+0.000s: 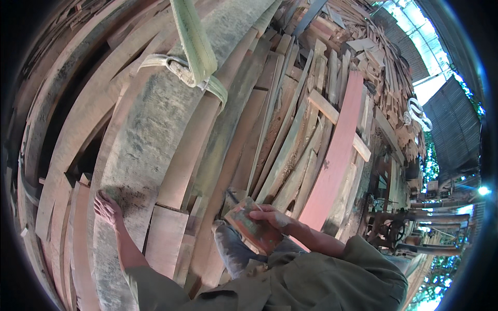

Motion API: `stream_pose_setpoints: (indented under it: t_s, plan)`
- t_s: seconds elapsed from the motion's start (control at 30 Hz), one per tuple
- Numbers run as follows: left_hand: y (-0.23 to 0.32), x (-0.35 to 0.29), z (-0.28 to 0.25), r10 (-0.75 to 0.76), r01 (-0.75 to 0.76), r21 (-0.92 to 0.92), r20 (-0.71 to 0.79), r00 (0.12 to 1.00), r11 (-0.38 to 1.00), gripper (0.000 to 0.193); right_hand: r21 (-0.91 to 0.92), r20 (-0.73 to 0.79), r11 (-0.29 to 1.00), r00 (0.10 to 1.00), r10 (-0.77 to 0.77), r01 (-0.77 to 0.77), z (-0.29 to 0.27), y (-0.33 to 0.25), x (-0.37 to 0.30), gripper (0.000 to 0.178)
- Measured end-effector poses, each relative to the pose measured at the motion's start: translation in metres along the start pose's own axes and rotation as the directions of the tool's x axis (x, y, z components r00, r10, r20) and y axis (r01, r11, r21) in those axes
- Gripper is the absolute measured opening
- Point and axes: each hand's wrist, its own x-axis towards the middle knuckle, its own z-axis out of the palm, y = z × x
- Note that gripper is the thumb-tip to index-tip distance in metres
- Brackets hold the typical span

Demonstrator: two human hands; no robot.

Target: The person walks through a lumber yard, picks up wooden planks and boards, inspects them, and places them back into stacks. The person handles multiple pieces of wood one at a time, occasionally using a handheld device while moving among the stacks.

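Observation:
My left hand (108, 208) rests on the left edge of a thick grey, weathered timber slab (150, 140), fingers stretched out and holding nothing. Beside its fingertips, a patch of dark dirt (129, 198) lies on the wood. My right hand (272, 217), closed, grips a flat rectangular reddish-brown piece (250, 223) with worn greenish patches, held in front of my knee. The exact kind of this piece is not clear. Farther up, a pale webbing sling (194, 57) is looped round the grey slab and rises out of view.
Long planks and beams lie side by side around me. A pinkish-red board (337, 150) stretches away on the right, near short crosspieces (323, 106). Scrap wood (384, 67) is heaped at the far right. Machinery with a wheel (397, 230) stands at right.

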Motion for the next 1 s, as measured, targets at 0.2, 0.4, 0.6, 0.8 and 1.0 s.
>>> stream_pose_setpoints:
  t_s: [0.2, 0.4, 0.6, 0.8, 1.0]
  plan:
    - [-0.008, 0.002, 0.006, -0.047, 0.05, -0.038, 0.062, 0.997, 0.998, 0.035, 0.17, -0.155, 0.985, 0.986, 0.07, -0.043, -0.024, 0.009, -0.014, 0.043]
    - [-0.009, 0.002, 0.006, -0.014, 0.013, 0.009, 0.036, 0.999, 1.0, 0.032, 0.186, -0.207, 0.982, 0.978, 0.002, 0.038, -0.038, 0.007, -0.019, 0.044]
    - [-0.009, 0.004, 0.011, -0.016, 0.016, 0.032, 0.003, 1.0, 0.999, 0.032, 0.13, -0.331, 0.977, 0.936, -0.116, 0.167, -0.057, 0.008, -0.044, 0.04]
    - [-0.012, 0.005, 0.009, 0.028, -0.028, 0.035, 0.019, 0.999, 0.999, 0.032, 0.124, -0.378, 0.982, 0.922, -0.088, 0.145, -0.062, 0.022, -0.061, 0.038]
    - [-0.01, 0.006, 0.006, -0.043, 0.04, 0.038, 0.094, 0.995, 0.999, 0.036, 0.229, -0.369, 0.954, 0.924, -0.099, 0.194, -0.047, 0.035, -0.044, 0.036]
